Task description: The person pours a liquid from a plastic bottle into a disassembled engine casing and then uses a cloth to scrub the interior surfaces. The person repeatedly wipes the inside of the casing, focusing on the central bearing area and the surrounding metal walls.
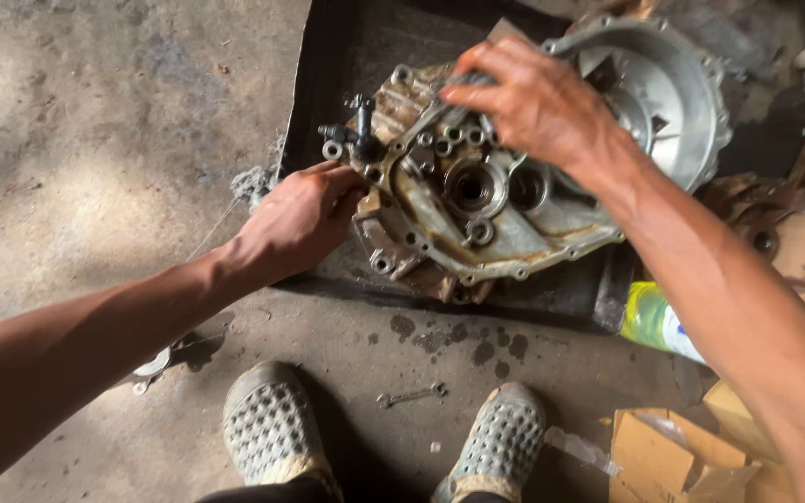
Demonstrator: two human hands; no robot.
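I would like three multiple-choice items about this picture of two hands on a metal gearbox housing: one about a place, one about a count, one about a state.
1. Where does the small wrench lie?
A. On the floor between the two shoes
B. On top of the housing
C. Inside the cardboard box

2. How many shoes are visible?
A. One
B. Two
C. Four

3. What does the left hand do?
A. Hangs in the air
B. Presses on the edge of the housing
C. Holds the green bottle

Key: 1 A, the wrench lies on the concrete between the shoes. 2 B, one pair shows at the bottom. 3 B, its fingers meet the housing's left edge, while the right hand rests on top.
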